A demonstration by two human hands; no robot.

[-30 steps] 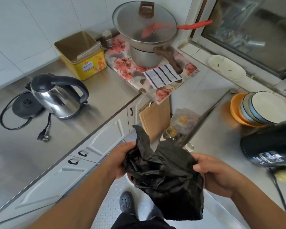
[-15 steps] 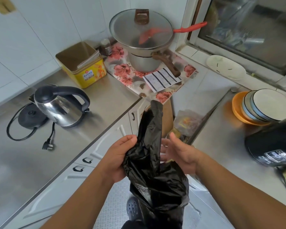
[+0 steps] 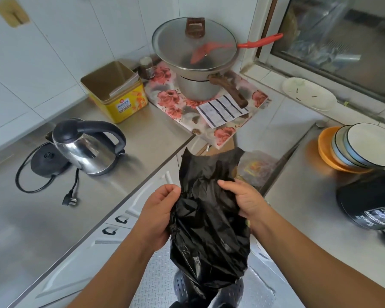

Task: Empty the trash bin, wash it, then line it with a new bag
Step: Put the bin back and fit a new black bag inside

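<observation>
A crumpled black plastic bag (image 3: 209, 223) hangs in front of me between the two counters. My left hand (image 3: 159, 210) pinches its left edge near the top. My right hand (image 3: 242, 198) grips the right side, fingers pressed into the plastic. The top of the bag stands up above both hands; the bottom hangs down over my shoes. No trash bin shows in this view.
On the steel counter (image 3: 42, 218) at left stand a kettle (image 3: 87, 147), its base with cord, and a yellow tin (image 3: 116, 94). A lidded pot (image 3: 196, 63) sits in the corner. Stacked bowls (image 3: 360, 147) and a black appliance (image 3: 371, 201) occupy the right counter. A clear bag (image 3: 258, 167) lies in the gap.
My right hand let go, reached round the bag and now grips its right side again. The top of the bag has spread wider. My head has tipped up slightly.
</observation>
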